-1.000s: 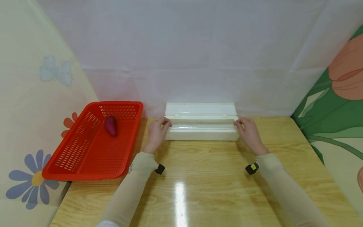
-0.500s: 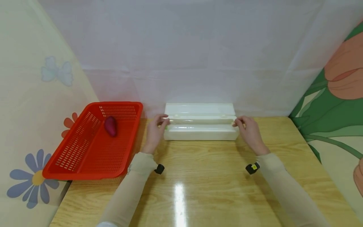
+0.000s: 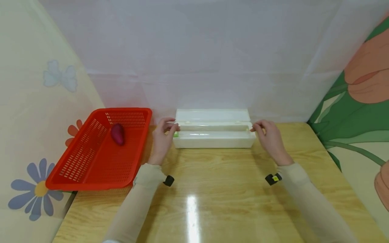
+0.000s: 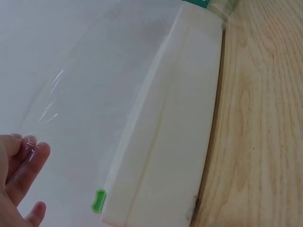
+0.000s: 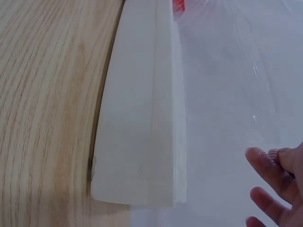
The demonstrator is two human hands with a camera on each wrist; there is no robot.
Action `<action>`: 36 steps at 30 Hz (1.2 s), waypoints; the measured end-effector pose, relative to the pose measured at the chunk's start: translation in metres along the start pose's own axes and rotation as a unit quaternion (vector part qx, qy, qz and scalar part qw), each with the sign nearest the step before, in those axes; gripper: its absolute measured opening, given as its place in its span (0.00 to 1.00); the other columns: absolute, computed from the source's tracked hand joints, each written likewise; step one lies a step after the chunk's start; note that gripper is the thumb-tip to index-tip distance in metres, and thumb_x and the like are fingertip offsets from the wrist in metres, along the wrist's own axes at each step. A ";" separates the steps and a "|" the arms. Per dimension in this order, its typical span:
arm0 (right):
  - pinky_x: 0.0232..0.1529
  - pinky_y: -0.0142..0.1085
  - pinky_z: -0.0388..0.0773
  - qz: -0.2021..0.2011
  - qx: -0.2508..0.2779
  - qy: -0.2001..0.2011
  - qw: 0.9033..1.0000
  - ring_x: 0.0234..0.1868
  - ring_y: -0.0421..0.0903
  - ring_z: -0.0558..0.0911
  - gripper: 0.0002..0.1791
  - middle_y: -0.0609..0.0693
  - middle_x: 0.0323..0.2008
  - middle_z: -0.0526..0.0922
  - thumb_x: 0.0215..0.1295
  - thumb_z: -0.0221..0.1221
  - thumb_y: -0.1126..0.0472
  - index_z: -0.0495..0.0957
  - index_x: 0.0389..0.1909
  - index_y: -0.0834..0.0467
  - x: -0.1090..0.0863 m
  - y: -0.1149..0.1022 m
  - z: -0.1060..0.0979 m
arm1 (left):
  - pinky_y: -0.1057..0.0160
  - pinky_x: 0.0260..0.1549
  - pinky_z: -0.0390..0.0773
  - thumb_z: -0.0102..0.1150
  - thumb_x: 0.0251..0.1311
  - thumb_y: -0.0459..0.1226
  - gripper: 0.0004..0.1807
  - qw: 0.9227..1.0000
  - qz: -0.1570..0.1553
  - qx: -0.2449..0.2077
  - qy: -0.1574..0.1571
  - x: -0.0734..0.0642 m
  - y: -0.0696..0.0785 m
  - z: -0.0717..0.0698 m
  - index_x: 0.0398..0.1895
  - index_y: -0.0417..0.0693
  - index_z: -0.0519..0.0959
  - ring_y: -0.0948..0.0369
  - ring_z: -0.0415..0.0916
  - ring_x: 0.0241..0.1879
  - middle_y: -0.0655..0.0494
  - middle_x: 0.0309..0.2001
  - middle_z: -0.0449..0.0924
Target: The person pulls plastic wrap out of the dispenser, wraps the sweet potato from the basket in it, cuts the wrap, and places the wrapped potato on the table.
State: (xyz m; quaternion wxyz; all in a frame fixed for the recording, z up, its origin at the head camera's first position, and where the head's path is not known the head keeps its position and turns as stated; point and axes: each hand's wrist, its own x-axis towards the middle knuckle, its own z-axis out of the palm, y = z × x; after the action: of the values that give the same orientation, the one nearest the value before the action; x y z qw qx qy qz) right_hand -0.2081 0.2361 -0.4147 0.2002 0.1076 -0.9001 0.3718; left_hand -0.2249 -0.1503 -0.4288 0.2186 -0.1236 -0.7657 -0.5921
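Observation:
A long white cling film dispenser [image 3: 212,142] stands on the table near the back wall, its lid [image 3: 212,115] raised behind. My left hand [image 3: 161,141] pinches one corner of a clear sheet of cling film [image 4: 59,90] between thumb and fingers, above the box's left end. At the opposite end my right hand [image 3: 271,141] pinches the other corner, where the film [image 5: 253,94] bunches at the fingertips [image 5: 255,153]. The sheet stretches between both hands, showing mostly as thin glints. A small green slider [image 4: 98,201] sits at the box's left end.
To the left stands a red plastic basket [image 3: 133,172] with a purple sweet-potato-like vegetable [image 3: 117,134] inside. The wooden table [image 3: 228,195] spreads in front of the box. A white cloth wall [image 3: 212,60] rises close behind it.
Both hands have risen slightly, and the left has shifted a little to the left. More of the cling film shows between them. The green slider has come into sight by the left hand.

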 end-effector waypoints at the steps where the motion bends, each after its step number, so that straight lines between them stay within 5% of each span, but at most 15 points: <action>1: 0.49 0.46 0.68 0.001 0.001 0.001 1.000 0.48 0.57 0.76 0.11 0.61 0.41 0.85 0.81 0.53 0.63 0.81 0.45 0.66 -0.001 -0.002 -0.002 | 0.73 0.40 0.80 0.61 0.74 0.34 0.14 1.000 0.005 -0.005 0.002 0.000 0.002 -0.001 0.55 0.34 0.77 0.57 0.83 0.37 0.40 0.37 0.88; 8: 0.48 0.48 0.71 -0.009 -0.007 0.022 1.000 0.49 0.58 0.76 0.11 0.62 0.41 0.83 0.81 0.53 0.64 0.81 0.44 0.67 -0.003 -0.014 -0.013 | 0.75 0.35 0.79 0.64 0.70 0.30 0.12 0.999 0.021 -0.033 0.035 -0.001 0.017 -0.001 0.53 0.32 0.79 0.68 0.82 0.33 0.34 0.35 0.86; 16: 0.51 0.53 0.74 -0.045 -0.012 0.040 0.998 0.51 0.59 0.77 0.09 0.62 0.41 0.83 0.80 0.54 0.66 0.80 0.44 0.68 -0.010 -0.026 -0.026 | 0.72 0.40 0.79 0.64 0.69 0.28 0.12 0.998 0.029 -0.034 0.046 -0.004 0.035 -0.006 0.52 0.33 0.80 0.66 0.81 0.35 0.33 0.36 0.86; 36: 0.46 0.38 0.69 -0.152 -0.014 0.095 0.984 0.49 0.57 0.77 0.04 0.59 0.38 0.84 0.72 0.60 0.74 0.83 0.39 0.66 -0.031 -0.058 -0.062 | 0.70 0.45 0.82 0.64 0.67 0.24 0.11 0.989 0.123 -0.059 0.048 -0.024 0.076 -0.025 0.50 0.28 0.78 0.65 0.83 0.36 0.34 0.35 0.84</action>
State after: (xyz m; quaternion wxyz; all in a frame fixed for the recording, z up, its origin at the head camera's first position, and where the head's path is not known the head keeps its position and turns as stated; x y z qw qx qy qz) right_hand -0.1432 0.2410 -0.3524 0.3405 0.2043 -0.8552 0.3332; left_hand -0.1652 -0.1526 -0.3698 0.3184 -0.2013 -0.6968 -0.6104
